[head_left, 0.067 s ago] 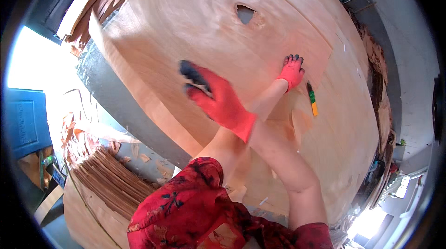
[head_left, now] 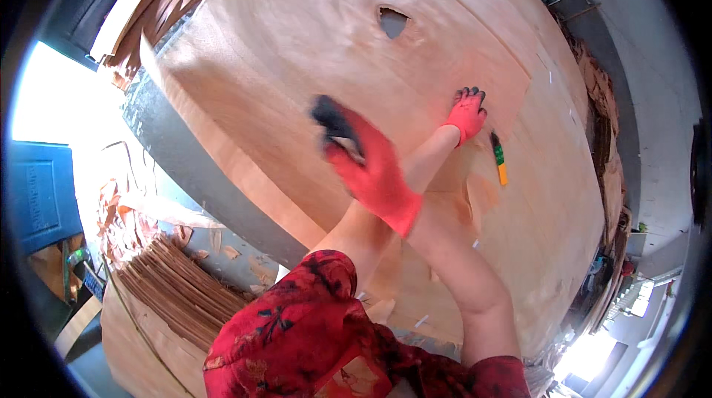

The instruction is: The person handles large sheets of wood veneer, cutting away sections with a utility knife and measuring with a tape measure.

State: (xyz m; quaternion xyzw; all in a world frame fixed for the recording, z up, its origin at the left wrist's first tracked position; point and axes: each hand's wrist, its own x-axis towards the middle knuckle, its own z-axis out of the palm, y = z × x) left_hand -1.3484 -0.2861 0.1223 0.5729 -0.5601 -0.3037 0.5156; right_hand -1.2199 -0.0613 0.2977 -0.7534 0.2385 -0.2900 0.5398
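Both my hands wear red gloves with black fingertips, and my forearms cross. My left hand [head_left: 467, 114] lies flat on a thin wood veneer sheet [head_left: 297, 64], fingers stretched out. Over the same sheet, nearer me, my right hand [head_left: 371, 168] is raised with fingers and thumb bent toward each other. Something pale shows between them, too small and blurred to name. Beside my left hand rests a slim tool [head_left: 500, 159] with a dark end and a green and yellow body. A ragged hole [head_left: 392, 23] pierces the sheet farther off.
The sheet's left edge lifts above a grey surface [head_left: 200, 153]. Stacked veneer strips [head_left: 178, 287] stand at lower left, near a blue panel [head_left: 46, 186]. More veneer pieces [head_left: 159, 1] lie at far left. Ragged veneer edges [head_left: 597, 94] line the right side. Small white strips [head_left: 421, 321] dot the surface.
My right hand has shifted right and slightly toward me, across the sheet. My left hand stays in place.
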